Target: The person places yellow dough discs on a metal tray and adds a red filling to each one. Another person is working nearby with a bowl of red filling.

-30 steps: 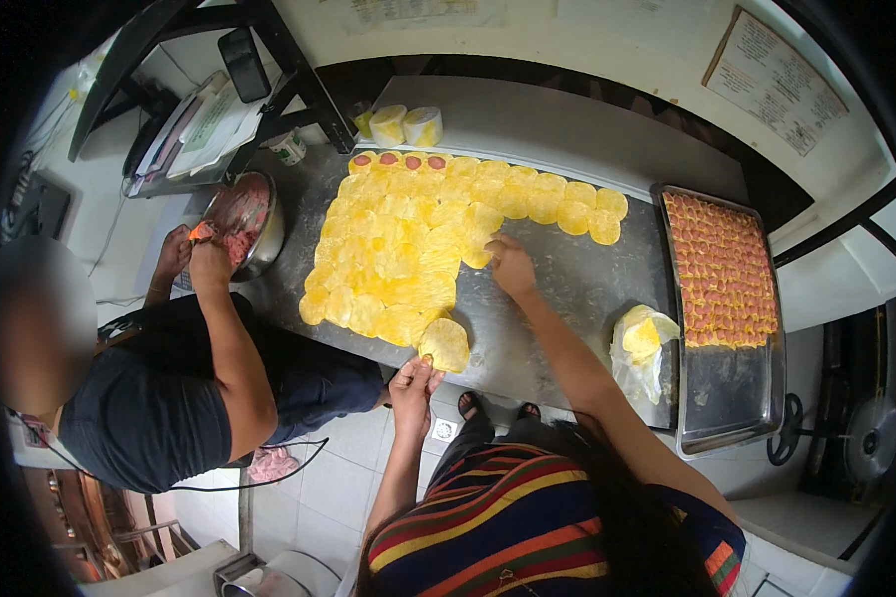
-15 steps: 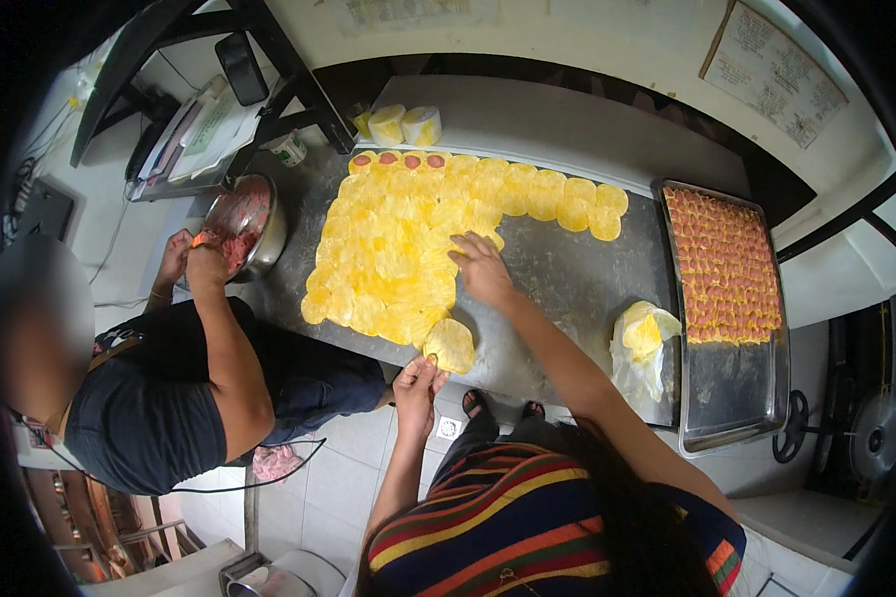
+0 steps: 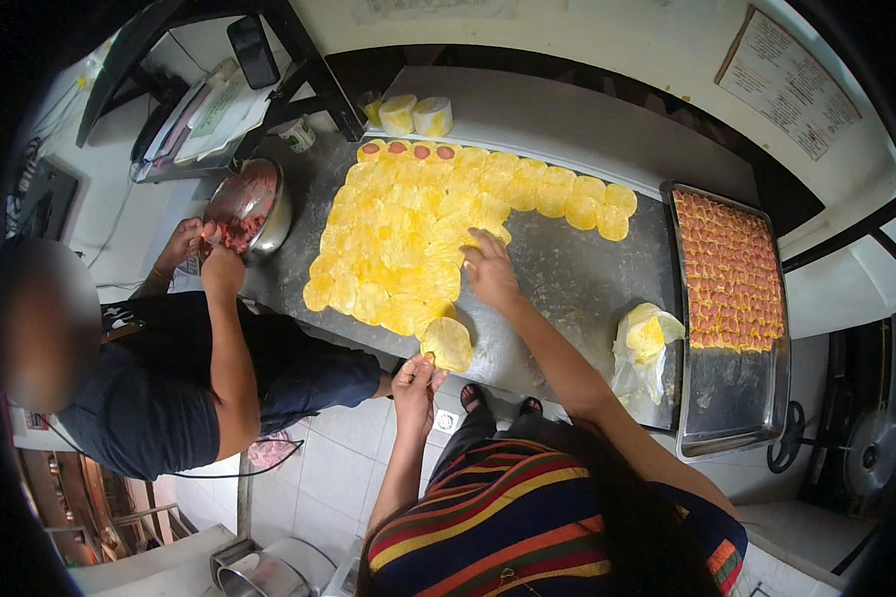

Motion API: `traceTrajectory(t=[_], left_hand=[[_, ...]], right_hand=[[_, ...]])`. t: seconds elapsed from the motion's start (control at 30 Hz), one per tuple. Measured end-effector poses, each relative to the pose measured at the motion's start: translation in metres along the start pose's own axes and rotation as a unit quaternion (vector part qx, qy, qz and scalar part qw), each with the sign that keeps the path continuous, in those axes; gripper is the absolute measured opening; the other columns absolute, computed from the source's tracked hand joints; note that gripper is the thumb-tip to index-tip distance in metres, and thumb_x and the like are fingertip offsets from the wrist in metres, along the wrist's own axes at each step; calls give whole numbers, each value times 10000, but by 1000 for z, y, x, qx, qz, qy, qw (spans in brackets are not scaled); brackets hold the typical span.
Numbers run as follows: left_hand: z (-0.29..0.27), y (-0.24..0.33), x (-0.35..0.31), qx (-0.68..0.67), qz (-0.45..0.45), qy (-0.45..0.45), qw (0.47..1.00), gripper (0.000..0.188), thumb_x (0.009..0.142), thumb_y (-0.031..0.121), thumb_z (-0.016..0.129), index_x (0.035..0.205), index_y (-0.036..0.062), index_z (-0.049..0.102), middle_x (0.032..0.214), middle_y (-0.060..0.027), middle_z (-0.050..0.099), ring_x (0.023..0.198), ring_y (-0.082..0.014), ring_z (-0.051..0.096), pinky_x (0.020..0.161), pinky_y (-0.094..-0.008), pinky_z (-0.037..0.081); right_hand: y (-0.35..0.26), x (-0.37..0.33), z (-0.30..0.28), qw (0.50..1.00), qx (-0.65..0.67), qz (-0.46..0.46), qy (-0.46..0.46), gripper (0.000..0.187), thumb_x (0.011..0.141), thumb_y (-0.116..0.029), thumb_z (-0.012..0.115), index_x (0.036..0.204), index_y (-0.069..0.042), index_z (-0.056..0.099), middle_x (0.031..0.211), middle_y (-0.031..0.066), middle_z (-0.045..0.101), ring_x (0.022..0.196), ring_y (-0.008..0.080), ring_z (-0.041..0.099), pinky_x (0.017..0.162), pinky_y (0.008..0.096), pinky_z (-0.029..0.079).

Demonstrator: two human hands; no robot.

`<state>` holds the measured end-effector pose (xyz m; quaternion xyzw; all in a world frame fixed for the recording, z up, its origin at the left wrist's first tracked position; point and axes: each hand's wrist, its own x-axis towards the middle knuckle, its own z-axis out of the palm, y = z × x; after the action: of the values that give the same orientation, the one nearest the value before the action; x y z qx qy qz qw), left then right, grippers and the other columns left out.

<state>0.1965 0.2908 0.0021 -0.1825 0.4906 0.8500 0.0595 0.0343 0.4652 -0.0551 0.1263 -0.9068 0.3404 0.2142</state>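
Note:
Round yellow dough wrappers (image 3: 388, 229) lie overlapped in rows over the left half of the metal table, with one arm of rows running right along the far side. At the near table edge my left hand (image 3: 415, 383) pinches a small stack of the same wrappers (image 3: 446, 344). My right hand (image 3: 490, 267) rests its outstretched fingers on the wrappers at the right border of the spread. Dabs of pink meat filling (image 3: 398, 147) sit on several wrappers in the far left row.
To the left a co-worker (image 3: 169, 388) has both hands at a metal bowl (image 3: 272, 209) of pink filling. A plastic bag with wrappers (image 3: 639, 360) lies on the table's right part. Beside it stands a metal tray (image 3: 732, 403) with rows of filled pieces. Wrapper stacks (image 3: 432, 116) stand behind.
The view has shifted a little. My right hand stays at the right border of the spread, its fingers slightly more drawn in. My left hand still holds the stack.

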Motion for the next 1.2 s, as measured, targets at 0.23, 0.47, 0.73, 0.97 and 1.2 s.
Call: traceTrajectory(t=[0.23, 0.47, 0.73, 0.97, 1.2], left_hand=[[3, -7, 8, -12, -3, 2, 1000, 112, 865, 98, 520, 932, 14, 554, 864, -36, 583, 752, -94, 571, 662, -233, 494], [25, -19, 12, -15, -33, -6, 999, 111, 872, 93, 502, 911, 9, 564, 846, -49, 589, 735, -107, 579, 680, -235, 504], [43, -33, 10, -9, -31, -14, 999, 125, 832, 67, 564, 902, -34, 581, 836, -68, 604, 729, -125, 591, 655, -237, 516], [44, -32, 8, 14, -23, 4, 1000, 120, 827, 66, 570, 899, -28, 591, 834, -62, 611, 744, -118, 588, 665, -242, 509], [41, -13, 12, 16, -2, 23, 1000, 127, 837, 79, 559, 921, -9, 595, 853, -48, 611, 756, -121, 588, 668, -249, 510]], right_hand=[[-66, -31, -74, 932, 338, -30, -125, 210, 662, -95, 691, 844, -48, 597, 907, 83, 592, 835, 239, 578, 756, 308, 451], [-86, -69, -97, 944, 301, 18, -131, 154, 678, -49, 653, 822, -26, 605, 906, 81, 603, 791, 224, 594, 695, 293, 468], [-77, -84, -109, 938, 323, 99, -81, 109, 692, -22, 587, 795, 10, 602, 874, 104, 592, 766, 216, 602, 669, 287, 481], [-70, -92, -93, 911, 382, 139, -71, 70, 756, 17, 561, 823, 22, 580, 879, 71, 563, 810, 143, 566, 678, 264, 485], [-42, -83, -54, 722, 590, 360, -33, 109, 859, -113, 498, 924, -38, 543, 909, 47, 569, 825, 142, 552, 716, 297, 465]])
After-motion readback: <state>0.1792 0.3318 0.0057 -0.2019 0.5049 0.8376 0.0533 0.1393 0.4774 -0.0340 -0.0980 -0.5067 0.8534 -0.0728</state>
